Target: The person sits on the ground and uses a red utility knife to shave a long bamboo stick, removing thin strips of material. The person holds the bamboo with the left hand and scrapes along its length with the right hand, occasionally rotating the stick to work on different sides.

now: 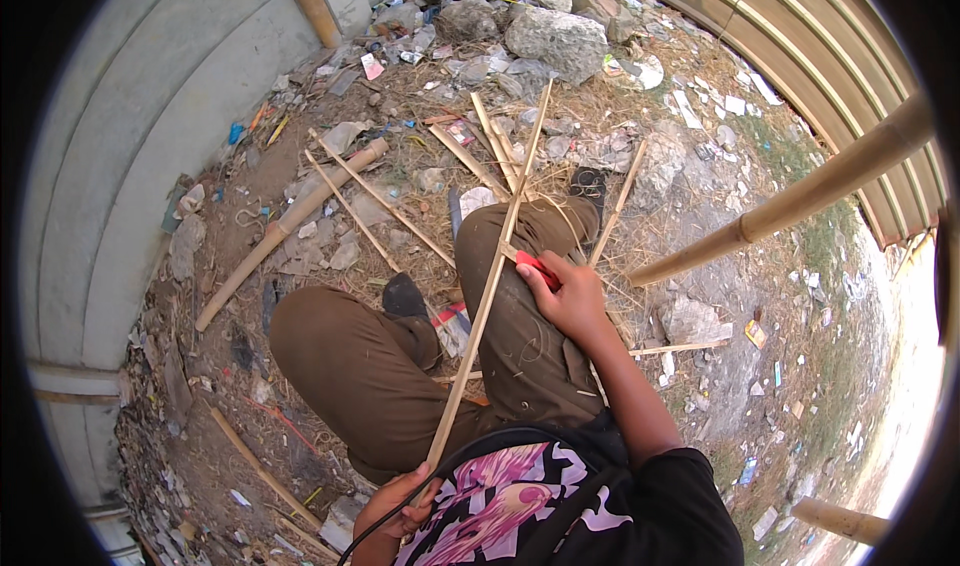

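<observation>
- Wall point(150, 166) of grey, ribbed panels curves along the far left.
- Bamboo pole point(290, 234) lies slanting on the littered ground, near two thin strips point(350, 211).
- Brown trouser legs point(340, 366) are bent at the knees, the left one well apart from the pale strip.
- Left hand point(400, 501), low in front of the printed shirt, curls its fingers around the near end of that strip.
- Long pale strip point(485, 306), the piece being handled, runs slantwise from the left hand up across the right thigh and past the knee.
- Red-handled tool point(538, 268) has its flat tip at the strip; whether they touch is unclear.
- Right hand point(572, 291) grips the red handle, fingers closed.
- Another strip point(618, 204) lies beyond the right hand.
- Thick pole point(780, 204) slants across the right.
- Corrugated fence point(800, 56) bends around the upper right.
</observation>
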Tool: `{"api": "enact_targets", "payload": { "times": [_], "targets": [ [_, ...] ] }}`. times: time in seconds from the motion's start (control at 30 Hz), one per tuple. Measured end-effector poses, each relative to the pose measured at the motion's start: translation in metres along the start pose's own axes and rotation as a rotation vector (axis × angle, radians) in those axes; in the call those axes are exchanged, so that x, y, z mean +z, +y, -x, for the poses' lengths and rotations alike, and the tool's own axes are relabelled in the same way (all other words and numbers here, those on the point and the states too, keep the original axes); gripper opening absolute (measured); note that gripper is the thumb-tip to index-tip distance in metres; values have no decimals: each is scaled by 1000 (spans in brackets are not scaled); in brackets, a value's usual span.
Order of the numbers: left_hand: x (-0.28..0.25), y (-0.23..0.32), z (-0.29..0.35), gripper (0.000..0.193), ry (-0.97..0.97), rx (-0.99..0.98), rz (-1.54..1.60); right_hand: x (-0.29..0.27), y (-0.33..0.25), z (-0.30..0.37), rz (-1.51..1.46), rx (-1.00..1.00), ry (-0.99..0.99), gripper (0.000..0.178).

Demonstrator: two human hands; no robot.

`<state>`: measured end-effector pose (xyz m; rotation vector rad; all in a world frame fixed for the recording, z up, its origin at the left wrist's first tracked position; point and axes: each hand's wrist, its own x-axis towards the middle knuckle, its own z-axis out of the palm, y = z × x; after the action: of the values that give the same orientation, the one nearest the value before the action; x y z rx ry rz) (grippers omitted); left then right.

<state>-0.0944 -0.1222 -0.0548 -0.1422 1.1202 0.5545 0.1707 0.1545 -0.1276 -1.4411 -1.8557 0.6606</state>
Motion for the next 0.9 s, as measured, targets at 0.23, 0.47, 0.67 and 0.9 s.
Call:
{"api": "enact_targets", "payload": {
  "times": [0.23, 0.47, 0.67, 0.9],
  "targets": [
    [-2, -4, -1, 43, -51, 68, 4, 10, 11, -29, -112, 120, 5, 47],
    [2, -2, -1, 45, 2, 97, -34, 24, 26, -48, -535, 374, -54, 51],
    [-8, -14, -6, 44, 100, 99, -72, -21, 8, -36, -291, 207, -184, 48],
    [-1, -13, -5, 47, 138, 102, -109, -40, -14, 3, 250, -162, -89, 40]
  ]
}}
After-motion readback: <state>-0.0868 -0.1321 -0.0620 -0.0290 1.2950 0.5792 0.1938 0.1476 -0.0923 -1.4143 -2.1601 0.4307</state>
